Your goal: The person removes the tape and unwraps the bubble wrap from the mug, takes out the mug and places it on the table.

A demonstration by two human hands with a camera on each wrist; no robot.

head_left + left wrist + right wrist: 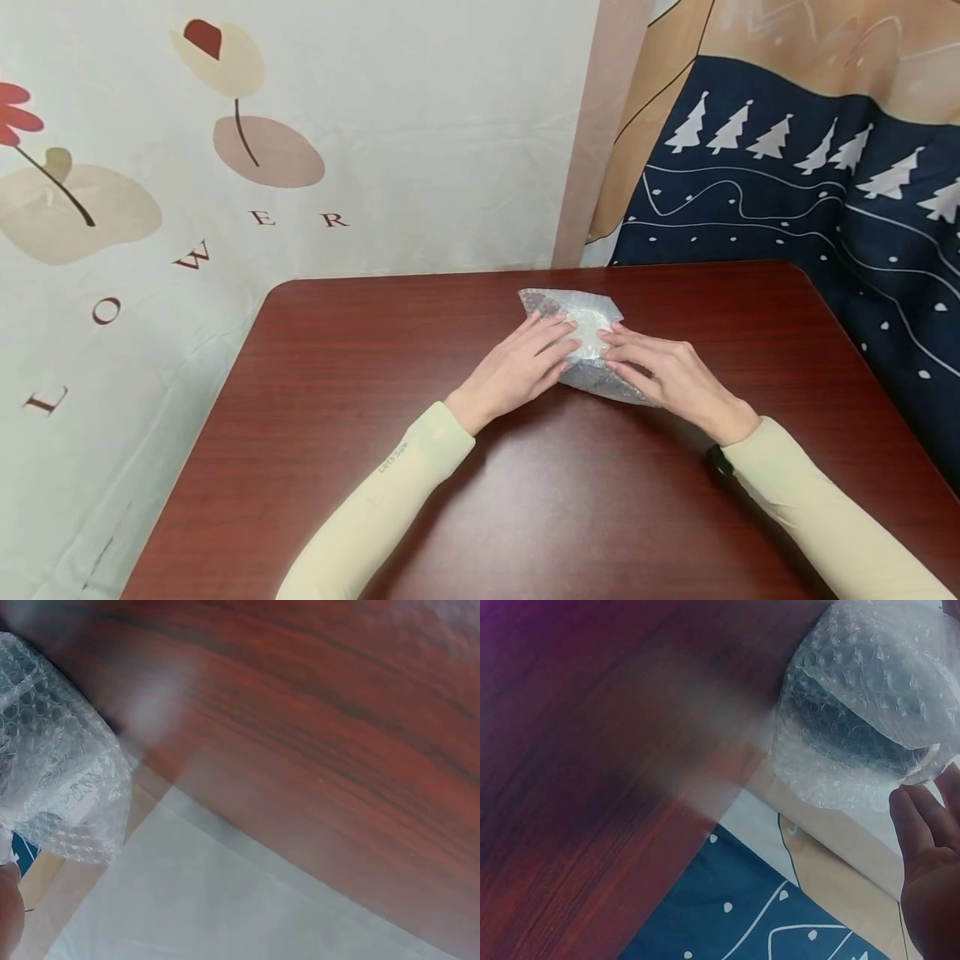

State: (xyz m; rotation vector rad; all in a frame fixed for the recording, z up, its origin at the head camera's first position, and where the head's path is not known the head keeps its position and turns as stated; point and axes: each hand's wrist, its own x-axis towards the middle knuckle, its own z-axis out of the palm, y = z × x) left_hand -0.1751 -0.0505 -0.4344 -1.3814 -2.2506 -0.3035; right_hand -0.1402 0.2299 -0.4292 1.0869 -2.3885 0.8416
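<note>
A crumpled piece of clear bubble wrap (609,382) lies on the dark red-brown table, folded over on itself around a whitish middle. What is inside, if anything, I cannot make out. From the left, my left hand (517,367) rests on the wrap with its fingers stretched across the top. My right hand (671,371) pinches the opposite edge between thumb and fingertips. In the right wrist view the bubble wrap (870,690) bulges with a loose lip, and fingertips touch its lower edge. Only a sliver of a hand shows beside the bubble wrap (60,750) in the left wrist view.
The table (360,358) has a polished wood-grain top with rounded far corners. A pale curtain (435,167) with flower prints and letters hangs behind it. To the right hangs a navy cloth (750,196) with white trees. A dark band (720,460) circles the right wrist.
</note>
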